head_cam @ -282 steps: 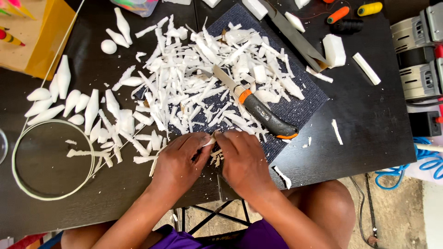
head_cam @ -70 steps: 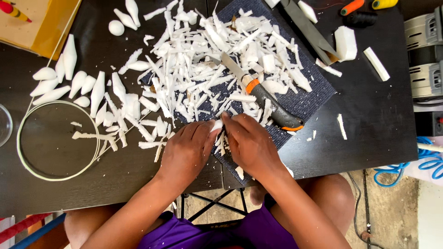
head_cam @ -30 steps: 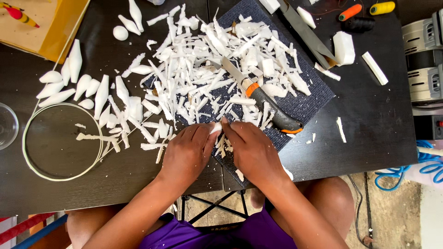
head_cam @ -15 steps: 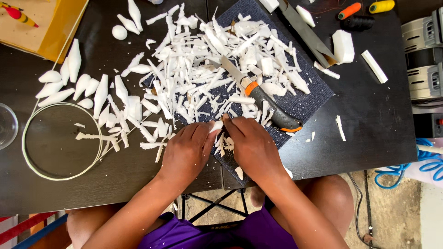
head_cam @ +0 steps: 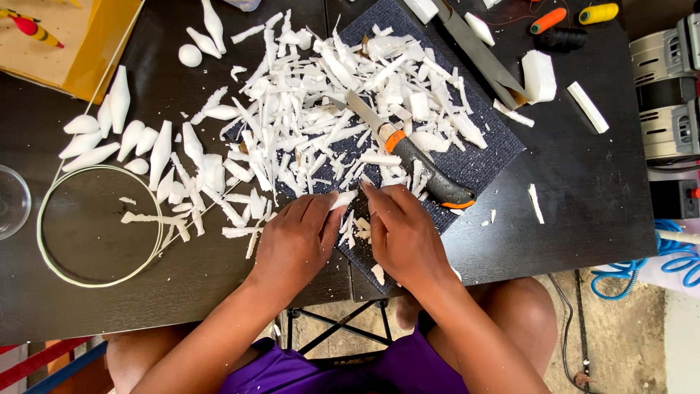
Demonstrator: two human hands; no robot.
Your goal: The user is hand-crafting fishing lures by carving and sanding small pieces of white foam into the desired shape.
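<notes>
My left hand (head_cam: 297, 241) and my right hand (head_cam: 403, 237) meet at the near edge of a dark blue mat (head_cam: 477, 164). Between their fingertips they pinch a small white foam piece (head_cam: 345, 198). White shavings (head_cam: 328, 109) lie heaped over the mat beyond the hands. A knife with a black and orange handle (head_cam: 423, 168) rests on the mat just past my right hand, blade pointing away. Carved white teardrop shapes (head_cam: 120, 138) lie in a row to the left.
A loop of white cord (head_cam: 95, 222) lies at left beside a glass bowl (head_cam: 11, 201). A metal file (head_cam: 481, 55), white foam blocks (head_cam: 539, 73) and thread spools (head_cam: 576, 14) sit at the far right. A cardboard box (head_cam: 69, 44) is far left; grey machines (head_cam: 667, 95) stand right.
Both hands have stayed at the mat's near edge, working the small white piece with slight finger shifts. The view has drifted a little.
</notes>
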